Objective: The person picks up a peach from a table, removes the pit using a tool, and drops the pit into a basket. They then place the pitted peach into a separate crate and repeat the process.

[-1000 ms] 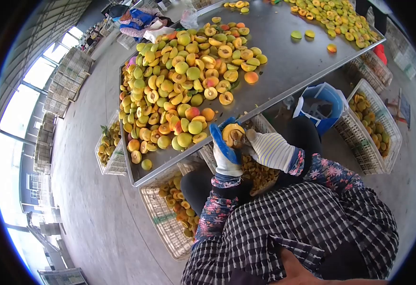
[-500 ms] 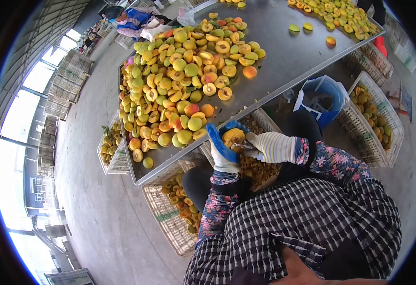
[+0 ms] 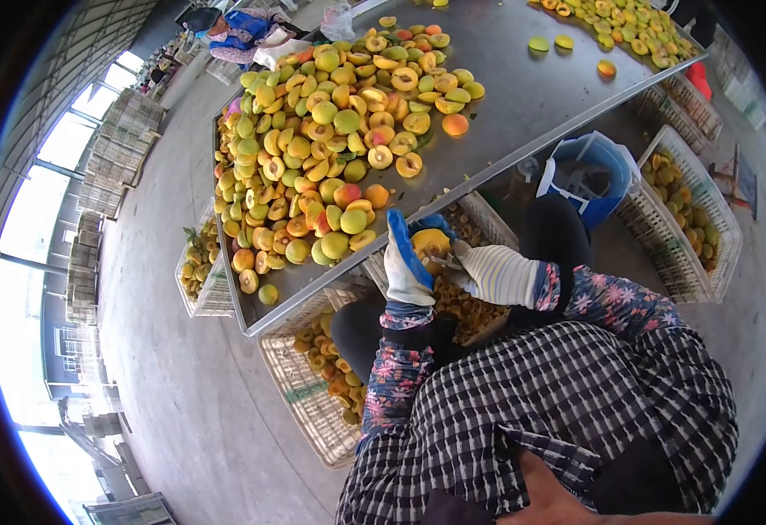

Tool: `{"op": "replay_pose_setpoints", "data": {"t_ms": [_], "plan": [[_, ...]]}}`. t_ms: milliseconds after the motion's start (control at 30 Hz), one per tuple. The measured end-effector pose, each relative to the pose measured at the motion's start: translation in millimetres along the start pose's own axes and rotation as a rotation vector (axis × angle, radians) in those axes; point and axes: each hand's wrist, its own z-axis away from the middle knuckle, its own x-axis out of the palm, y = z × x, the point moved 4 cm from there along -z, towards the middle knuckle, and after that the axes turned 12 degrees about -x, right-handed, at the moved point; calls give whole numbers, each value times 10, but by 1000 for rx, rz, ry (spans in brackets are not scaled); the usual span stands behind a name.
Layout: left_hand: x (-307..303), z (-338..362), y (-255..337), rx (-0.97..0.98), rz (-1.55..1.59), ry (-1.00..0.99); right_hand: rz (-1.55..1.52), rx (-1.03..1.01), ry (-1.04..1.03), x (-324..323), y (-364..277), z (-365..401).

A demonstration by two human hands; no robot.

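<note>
My left hand, in a white glove with blue coating, is closed around a yellow peach half over the table's near edge. My right hand, in a striped white glove, grips a small metal tool whose tip is at the peach's cut face. The tool's handle is hidden in the glove. Beneath both hands, a crate holds brownish fruit pieces. A large heap of halved peaches lies on the metal table just beyond my left hand.
A blue bucket stands right of the table edge, beside a crate of fruit. Another fruit crate sits lower left, and one is under the table's left corner. A person in blue is at the far left.
The view has shifted slightly. My left hand has turned a little and its blue fingers have opened slightly around the peach half. The tool stays at the fruit.
</note>
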Motion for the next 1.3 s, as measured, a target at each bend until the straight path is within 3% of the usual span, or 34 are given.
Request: {"op": "replay_pose_setpoints", "data": {"t_ms": [33, 133, 200, 333, 567, 633, 733, 833, 900, 1033, 1133, 1167, 1267, 1300], "plan": [[-1, -10, -3, 6, 1, 42, -177, 15, 57, 44, 85, -17], [-125, -120, -63, 55, 15, 6, -290, 82, 50, 234, -297, 140], [-26, -44, -45, 4, 37, -32, 248, -89, -132, 278, -544, 277], [-27, -69, -62, -18, 26, -21, -157, 60, -172, 367, -590, 369], [-103, -217, -140, 72, -104, -28, -553, 187, -160, 337, -401, 343], [-54, -208, -144, 25, -11, -93, -588, 196, -162, 329, -373, 338], [-25, -221, -139, -24, -77, 49, -170, 84, -62, 299, -434, 356], [-74, -272, -147, 292, -417, 152, -138, 130, -33, 270, -439, 378], [-83, -274, -118, 179, -420, 292, -102, 116, -52, 234, -431, 432], [-526, -541, -132, 279, -252, 252, 72, 187, -73, 235, -509, 627], [-381, -291, -38, 70, -48, 181, 489, -185, -92, -34, -181, 471], [-402, -232, -20, 43, -13, 163, 539, -207, -83, -61, -167, 456], [-636, 40, 212, 267, -134, 283, 939, -217, -124, -140, -181, 423], [-721, 234, 406, 310, -425, 415, 973, -168, -140, -131, -243, 435]]}}
